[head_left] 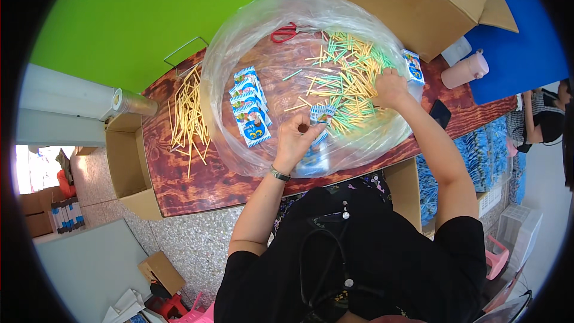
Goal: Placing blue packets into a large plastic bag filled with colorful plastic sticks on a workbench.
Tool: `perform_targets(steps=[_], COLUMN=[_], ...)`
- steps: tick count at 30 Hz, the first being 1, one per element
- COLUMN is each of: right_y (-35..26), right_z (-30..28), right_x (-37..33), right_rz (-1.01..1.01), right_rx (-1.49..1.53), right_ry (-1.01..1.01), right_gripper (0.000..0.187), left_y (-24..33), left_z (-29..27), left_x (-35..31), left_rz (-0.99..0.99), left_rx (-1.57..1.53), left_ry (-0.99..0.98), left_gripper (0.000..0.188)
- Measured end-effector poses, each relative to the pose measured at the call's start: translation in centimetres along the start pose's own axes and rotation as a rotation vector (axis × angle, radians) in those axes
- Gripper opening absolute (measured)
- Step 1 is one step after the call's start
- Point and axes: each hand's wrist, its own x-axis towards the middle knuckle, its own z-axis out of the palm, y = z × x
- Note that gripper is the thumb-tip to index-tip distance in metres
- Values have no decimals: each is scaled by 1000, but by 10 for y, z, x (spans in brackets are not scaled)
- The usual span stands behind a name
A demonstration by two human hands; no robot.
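Close to my body, my left hand (293,142) pinches a small blue-and-white packet (321,113) by its edge. My right hand (393,88) rests at the right side of a loose pile of thin yellow and green sticks (353,84). Its fingers curl down onto the sticks, and I cannot make out what they hold. Left of the pile lies an overlapping row of flat blue-and-white packets (253,124). Below my left hand, another blue-and-white packet is partly hidden. Clear plastic sheeting (230,39) forms a raised ring around all this.
Red-handled scissors (283,33) lie at the far side inside the plastic. More yellow sticks (190,113) are heaped on the wooden table (170,188) at left. A cardboard box (406,6), pink bottle (465,70) and dark phone (440,113) stand or lie to the right.
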Motion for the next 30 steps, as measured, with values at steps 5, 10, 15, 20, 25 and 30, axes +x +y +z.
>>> perform_targets(steps=[5, 10, 15, 20, 25, 30], right_y=[12, 41, 34, 18, 7, -9], right_z=[21, 26, 7, 8, 8, -33], right_x=[2, 7, 1, 4, 17, 38], right_rz=[-74, -284, -421, -284, -255, -588], right_rx=[107, 270, 1115, 1873, 1919, 202], right_ry=[68, 242, 104, -208, -438, -54], right_gripper=[42, 32, 34, 35, 34, 33], left_y=[0, -3, 5, -2, -14, -20], left_z=[-2, -4, -4, -7, -8, -8], left_x=[0, 1, 0, -2, -3, -6], left_rz=[4, 24, 19, 20, 29, 21], left_rx=[1, -41, -53, -74, -105, -161], left_ry=[5, 9, 25, 11, 49, 63], left_gripper=[31, 25, 23, 19, 22, 20])
